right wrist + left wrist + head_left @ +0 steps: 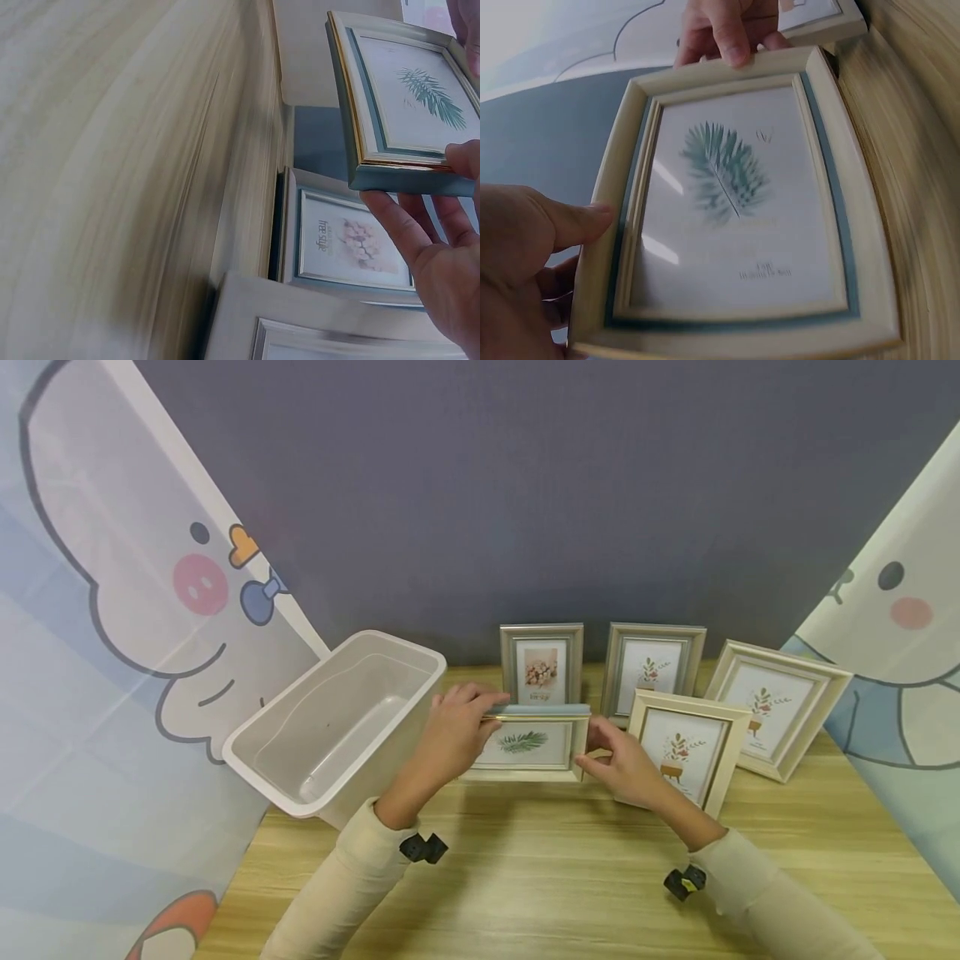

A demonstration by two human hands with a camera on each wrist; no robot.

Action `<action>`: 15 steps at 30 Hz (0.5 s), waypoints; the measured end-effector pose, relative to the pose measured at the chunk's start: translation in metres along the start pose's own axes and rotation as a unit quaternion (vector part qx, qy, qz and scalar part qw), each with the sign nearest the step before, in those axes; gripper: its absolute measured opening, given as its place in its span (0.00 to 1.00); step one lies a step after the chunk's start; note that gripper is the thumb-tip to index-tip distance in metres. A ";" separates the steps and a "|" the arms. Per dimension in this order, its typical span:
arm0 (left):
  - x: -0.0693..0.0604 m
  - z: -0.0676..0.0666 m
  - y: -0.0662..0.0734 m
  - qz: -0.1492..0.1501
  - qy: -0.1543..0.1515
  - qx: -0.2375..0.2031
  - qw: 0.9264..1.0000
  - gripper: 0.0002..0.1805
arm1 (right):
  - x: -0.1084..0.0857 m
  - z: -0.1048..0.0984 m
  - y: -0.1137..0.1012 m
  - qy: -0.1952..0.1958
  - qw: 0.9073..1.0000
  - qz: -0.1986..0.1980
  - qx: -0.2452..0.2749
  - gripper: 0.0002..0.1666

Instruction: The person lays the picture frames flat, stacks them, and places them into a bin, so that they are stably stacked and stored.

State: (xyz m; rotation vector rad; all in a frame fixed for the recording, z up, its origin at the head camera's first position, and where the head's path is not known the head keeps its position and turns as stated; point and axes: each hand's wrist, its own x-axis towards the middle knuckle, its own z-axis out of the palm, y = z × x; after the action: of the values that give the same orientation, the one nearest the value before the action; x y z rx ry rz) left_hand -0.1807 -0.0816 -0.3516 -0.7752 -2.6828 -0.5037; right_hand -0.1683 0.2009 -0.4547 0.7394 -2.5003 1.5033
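A cream photo frame (525,774) with a teal inner band and a green leaf print is held up in front of me, above the wooden table. My left hand (456,732) grips one edge, its thumb on the front border in the left wrist view. On the opposite edge, my right hand (628,766) pinches the border between thumb and fingers. Seen from the right wrist, its thumb lies on the front and the fingers support the frame from behind. Behind it stands a photo frame with a pink flower print (542,670).
A pale plastic bin (258,777) stands at the left. To the right are a grey-gold frame (613,681), a cream frame (686,752) close to my right hand, and another cream frame (780,710) with plant prints. A dark panel (562,502) rises behind the table (540,877).
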 end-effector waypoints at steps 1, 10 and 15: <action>-0.001 0.000 -0.003 -0.002 0.009 -0.006 1.000 0.19 | 0.000 -0.001 0.000 0.003 1.000 -0.002 -0.001 0.19; -0.010 -0.002 -0.030 -0.002 0.078 -0.078 0.994 0.18 | -0.006 -0.012 -0.001 0.024 1.000 -0.007 -0.006 0.19; -0.015 -0.004 -0.041 -0.031 0.048 -0.184 0.981 0.19 | -0.009 -0.016 -0.001 0.025 1.000 -0.010 -0.009 0.19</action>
State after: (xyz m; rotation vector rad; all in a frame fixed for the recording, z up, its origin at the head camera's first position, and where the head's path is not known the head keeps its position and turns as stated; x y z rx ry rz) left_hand -0.1908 -0.1223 -0.3636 -0.7375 -2.5620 -1.0460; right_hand -0.1625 0.2175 -0.4494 0.7133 -2.4597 1.4722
